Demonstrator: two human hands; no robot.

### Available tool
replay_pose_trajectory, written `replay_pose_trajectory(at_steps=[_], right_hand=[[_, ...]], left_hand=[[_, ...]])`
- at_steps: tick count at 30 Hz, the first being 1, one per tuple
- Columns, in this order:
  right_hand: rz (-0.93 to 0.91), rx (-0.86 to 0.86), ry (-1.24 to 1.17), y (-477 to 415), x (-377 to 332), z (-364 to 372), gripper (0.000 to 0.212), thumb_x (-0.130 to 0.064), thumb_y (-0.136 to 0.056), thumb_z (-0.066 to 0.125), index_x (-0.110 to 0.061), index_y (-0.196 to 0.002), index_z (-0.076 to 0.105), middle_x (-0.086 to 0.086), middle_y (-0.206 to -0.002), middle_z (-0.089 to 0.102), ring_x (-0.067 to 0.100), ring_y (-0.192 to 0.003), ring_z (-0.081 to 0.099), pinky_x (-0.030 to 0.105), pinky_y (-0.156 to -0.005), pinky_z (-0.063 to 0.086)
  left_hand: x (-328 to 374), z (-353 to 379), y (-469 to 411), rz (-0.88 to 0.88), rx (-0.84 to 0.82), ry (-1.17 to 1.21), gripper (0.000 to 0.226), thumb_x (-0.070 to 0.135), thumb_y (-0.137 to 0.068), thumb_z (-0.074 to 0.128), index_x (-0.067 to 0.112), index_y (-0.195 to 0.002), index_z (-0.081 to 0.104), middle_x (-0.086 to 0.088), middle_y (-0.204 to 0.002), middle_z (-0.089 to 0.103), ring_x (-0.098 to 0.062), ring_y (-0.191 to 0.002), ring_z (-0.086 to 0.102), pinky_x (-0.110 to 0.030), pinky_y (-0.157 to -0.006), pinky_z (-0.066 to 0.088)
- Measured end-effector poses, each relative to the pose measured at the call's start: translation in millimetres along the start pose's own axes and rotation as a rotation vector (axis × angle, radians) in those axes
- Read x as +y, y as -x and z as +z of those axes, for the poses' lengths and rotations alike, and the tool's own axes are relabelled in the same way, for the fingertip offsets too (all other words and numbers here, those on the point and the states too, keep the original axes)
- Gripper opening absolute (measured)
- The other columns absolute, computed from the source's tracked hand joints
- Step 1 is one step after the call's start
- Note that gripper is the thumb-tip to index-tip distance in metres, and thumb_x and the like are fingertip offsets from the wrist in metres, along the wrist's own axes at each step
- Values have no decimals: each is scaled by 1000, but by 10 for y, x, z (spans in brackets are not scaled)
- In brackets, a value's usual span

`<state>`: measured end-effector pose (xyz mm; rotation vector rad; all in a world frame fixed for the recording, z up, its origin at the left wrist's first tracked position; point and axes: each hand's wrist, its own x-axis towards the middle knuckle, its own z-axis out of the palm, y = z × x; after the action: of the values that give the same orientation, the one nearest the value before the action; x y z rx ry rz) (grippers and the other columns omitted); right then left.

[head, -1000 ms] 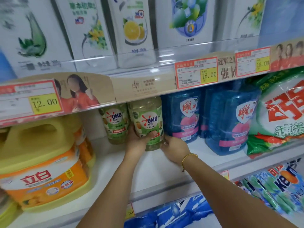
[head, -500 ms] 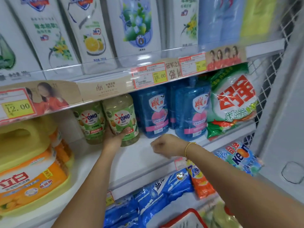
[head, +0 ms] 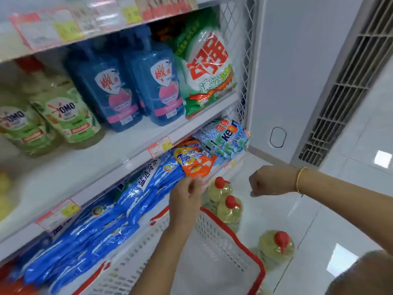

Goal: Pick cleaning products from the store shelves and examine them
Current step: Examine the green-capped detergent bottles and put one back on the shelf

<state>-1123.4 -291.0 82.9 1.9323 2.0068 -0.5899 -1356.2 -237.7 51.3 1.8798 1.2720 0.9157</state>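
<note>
Both hands have dropped from the OMO bottles (head: 66,116) to the tier below. Left hand (head: 187,194) curls against the bottom edge of the orange Tide bag (head: 196,163); whether it pinches cannot be told. Right hand (head: 263,180), clenched on nothing, hangs nearby above 3 red-capped bottles (head: 230,211).

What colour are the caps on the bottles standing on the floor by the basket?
Red caps on yellowish bottles, clear in the head view.
</note>
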Motion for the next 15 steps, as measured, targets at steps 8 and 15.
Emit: replay_pose_trajectory(at_steps=[8,15], right_hand=[[-11,-401,-118,98,414,1308,63,-16,-74,76,-25,-130,50,6,-116,51,25,-105,54,34,-85,49],[-88,-246,-63,16,367,1534,43,-22,-74,76,-16,-105,48,3,-97,44,21,-84,48,28,-68,40]], left_hand=[[-229,1411,586,-152,-952,-295,51,5,-91,51,12,-141,43,-5,-140,49,-18,-128,47,-25,-102,38],[-270,1652,633,-179,-1087,-443,37,-4,-87,43,6,-117,61,-10,-117,61,-30,-115,57,-30,-89,46]])
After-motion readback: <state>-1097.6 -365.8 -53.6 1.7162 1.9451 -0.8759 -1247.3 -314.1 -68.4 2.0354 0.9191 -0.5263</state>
